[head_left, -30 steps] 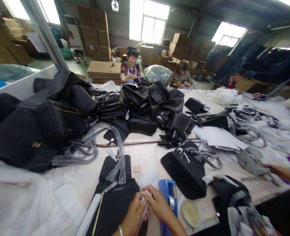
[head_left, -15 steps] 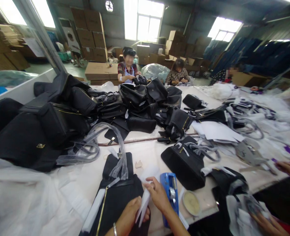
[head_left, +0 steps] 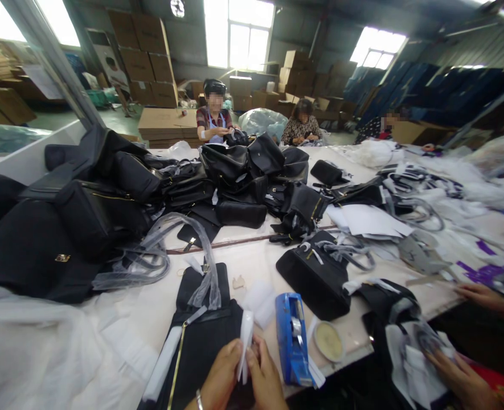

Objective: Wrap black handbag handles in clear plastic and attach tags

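Observation:
Both my hands sit at the bottom centre over a black handbag (head_left: pixel 200 347) with a gold zip. My left hand (head_left: pixel 218 376) and my right hand (head_left: pixel 265 380) are pressed together, pinching a thin white foam strip (head_left: pixel 245 341) that stands upright between the fingers. The bag's handle (head_left: pixel 204 285) is wrapped in clear plastic. A blue tape dispenser (head_left: pixel 293 339) lies just right of my right hand.
A small round tin (head_left: pixel 328 341) sits beside the dispenser. Another black bag (head_left: pixel 314 276) lies to the right. Black bags (head_left: pixel 85 216) are piled at the left and centre. A co-worker's hands (head_left: pixel 482 296) work at the right edge. Other people sit at the table's far end.
My hands have drawn back toward me and closed together on the white strip, which now stands upright. The view has shifted slightly right.

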Demonstrator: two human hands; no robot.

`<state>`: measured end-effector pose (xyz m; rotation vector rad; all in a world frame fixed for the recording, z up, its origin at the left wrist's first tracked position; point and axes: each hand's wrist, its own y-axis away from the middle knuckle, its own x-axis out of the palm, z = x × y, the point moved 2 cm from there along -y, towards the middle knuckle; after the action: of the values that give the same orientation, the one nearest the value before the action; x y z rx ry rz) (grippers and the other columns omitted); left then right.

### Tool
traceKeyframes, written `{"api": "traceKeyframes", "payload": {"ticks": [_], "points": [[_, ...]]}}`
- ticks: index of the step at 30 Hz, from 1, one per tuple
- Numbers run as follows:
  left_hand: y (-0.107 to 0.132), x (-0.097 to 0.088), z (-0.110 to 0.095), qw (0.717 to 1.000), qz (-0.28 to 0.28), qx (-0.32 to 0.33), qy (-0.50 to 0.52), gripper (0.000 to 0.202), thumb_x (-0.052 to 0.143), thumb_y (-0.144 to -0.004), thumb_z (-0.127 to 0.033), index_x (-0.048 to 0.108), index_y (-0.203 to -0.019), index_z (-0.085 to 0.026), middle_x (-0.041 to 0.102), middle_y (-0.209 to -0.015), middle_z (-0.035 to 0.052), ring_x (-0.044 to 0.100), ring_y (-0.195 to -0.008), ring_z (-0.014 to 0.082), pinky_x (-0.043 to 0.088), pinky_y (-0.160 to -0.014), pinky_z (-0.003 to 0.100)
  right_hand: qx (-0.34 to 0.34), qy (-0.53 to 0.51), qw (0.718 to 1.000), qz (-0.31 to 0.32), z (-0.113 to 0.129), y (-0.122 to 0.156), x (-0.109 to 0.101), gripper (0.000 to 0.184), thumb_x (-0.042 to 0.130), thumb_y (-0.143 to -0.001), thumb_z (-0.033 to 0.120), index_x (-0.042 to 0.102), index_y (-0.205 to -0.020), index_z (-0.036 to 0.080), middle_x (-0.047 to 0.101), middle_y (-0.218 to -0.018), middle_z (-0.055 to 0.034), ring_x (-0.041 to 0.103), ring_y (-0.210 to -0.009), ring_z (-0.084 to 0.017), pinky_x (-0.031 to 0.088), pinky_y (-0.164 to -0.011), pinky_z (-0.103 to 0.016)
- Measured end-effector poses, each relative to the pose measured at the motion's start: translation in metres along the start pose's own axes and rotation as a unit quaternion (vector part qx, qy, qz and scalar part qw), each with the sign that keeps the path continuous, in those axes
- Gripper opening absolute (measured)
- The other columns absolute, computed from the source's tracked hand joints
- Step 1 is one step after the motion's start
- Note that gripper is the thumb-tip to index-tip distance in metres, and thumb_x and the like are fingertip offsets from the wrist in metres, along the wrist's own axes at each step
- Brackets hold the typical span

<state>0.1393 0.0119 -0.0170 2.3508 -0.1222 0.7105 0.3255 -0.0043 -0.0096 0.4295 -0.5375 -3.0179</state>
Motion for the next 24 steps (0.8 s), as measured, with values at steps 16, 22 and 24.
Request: {"api": "traceKeyframes", "payload": {"ticks": [16,22,24], "points": [[-0.037,-0.025,0.040,0.994,-0.089,0.031,-0.060,0.048,0.080,-0.053,-0.057,0.068,-0.067,-0.012,0.063,-0.056,0.0030,0.057,-0.056,0.0165,0.045,-0.054,0.025,-0.259,0.263,0.909,-0.197,-0.074,0.018,-0.363,0.019,0.055,-0.074,0.040,0.072,-0.079,0.048,0.068,-0.062,-0.0112,0.064,-0.058,-0.024,0.042,-0.054,-0.041],[-0.043,-0.027,0.043,0.994,-0.109,-0.023,0.003,0.053,0.081,-0.046,-0.061,0.060,-0.062,-0.014,0.053,-0.045,-0.0036,0.042,-0.037,0.0068,0.036,-0.039,0.020,-0.222,0.255,0.941,0.019,0.037,-0.022,-0.123,0.025,0.050,-0.081,0.038,0.070,-0.096,0.039,0.071,-0.077,-0.0036,0.067,-0.078,-0.023,0.051,-0.069,-0.033],[-0.044,-0.026,0.040,0.994,-0.107,-0.025,0.007,0.057,0.081,-0.044,-0.062,0.061,-0.067,-0.014,0.054,-0.048,-0.0030,0.042,-0.037,0.0069,0.037,-0.038,0.021,-0.209,0.261,0.942,0.029,0.054,-0.050,-0.055,0.031,0.046,-0.085,0.036,0.066,-0.107,0.030,0.071,-0.091,-0.0050,0.067,-0.085,-0.023,0.051,-0.075,-0.034]]}}
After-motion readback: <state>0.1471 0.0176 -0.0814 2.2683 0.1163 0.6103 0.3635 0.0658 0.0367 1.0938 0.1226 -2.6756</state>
